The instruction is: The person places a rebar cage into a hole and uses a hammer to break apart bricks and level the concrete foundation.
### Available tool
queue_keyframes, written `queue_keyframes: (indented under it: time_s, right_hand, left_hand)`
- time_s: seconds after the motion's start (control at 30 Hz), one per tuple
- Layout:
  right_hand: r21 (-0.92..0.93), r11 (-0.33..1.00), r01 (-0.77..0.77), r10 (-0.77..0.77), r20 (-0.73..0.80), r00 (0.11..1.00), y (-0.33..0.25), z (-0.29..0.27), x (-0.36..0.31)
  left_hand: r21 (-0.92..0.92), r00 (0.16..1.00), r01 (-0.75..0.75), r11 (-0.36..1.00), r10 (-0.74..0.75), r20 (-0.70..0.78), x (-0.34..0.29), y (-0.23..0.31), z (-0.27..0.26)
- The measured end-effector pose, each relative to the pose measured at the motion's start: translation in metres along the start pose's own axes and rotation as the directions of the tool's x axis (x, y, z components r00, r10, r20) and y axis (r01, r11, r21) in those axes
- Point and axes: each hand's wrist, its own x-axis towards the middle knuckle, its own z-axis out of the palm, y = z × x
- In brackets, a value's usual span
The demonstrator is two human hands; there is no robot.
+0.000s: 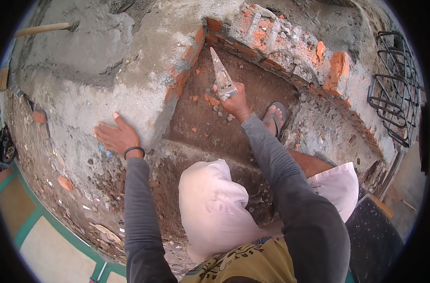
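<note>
My right hand (233,100) is closed around a pointed trowel (222,78), its blade smeared with grey mortar and its tip directed away from me. The trowel is above a brown earth pit (215,120) edged by low brick walls. My left hand (118,137) lies flat with its fingers apart at the edge of a rough grey mortar surface (130,89); whether it presses on the surface I cannot tell. A dark band circles that wrist. Exposed red bricks (183,78) line the pit side between my hands.
Broken bricks (337,73) and rubble top the far right wall. A steel rebar cage (394,89) stands at the right. A wooden handle (43,29) sticks out of wet mortar (83,52) at far left. My sandalled foot (274,119) is in the pit; green-bordered tiles (50,231) lie lower left.
</note>
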Motion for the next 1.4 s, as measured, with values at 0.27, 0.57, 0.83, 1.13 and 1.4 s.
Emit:
queue_keyframes:
  time_s: [0.27,0.57,0.83,1.13,1.4]
  right_hand:
    - [-0.434,0.827,-0.357,0.387,-0.020,0.922,0.071,-0.007,0.029]
    - [-0.394,0.900,-0.185,0.191,-0.023,0.981,0.085,-0.011,0.057]
    - [-0.039,0.562,-0.826,0.804,0.257,0.536,0.046,-0.018,-0.020]
    - [-0.030,0.343,-0.939,0.886,0.343,0.313,-0.116,-0.099,-0.116]
    - [0.520,0.401,-0.754,0.707,0.348,0.616,-0.179,-0.148,-0.196]
  left_hand:
    - [0.012,1.000,-0.004,1.000,0.004,0.017,-0.010,0.010,0.000]
    - [0.035,1.000,0.009,0.999,-0.010,0.019,-0.005,0.007,0.001]
    - [0.032,0.997,0.063,0.998,-0.064,0.042,-0.008,0.017,-0.008]
    - [-0.035,0.987,0.129,0.991,-0.125,0.104,-0.006,0.023,-0.034]
    - [-0.004,0.984,0.009,1.000,-0.008,0.176,-0.014,-0.010,-0.033]
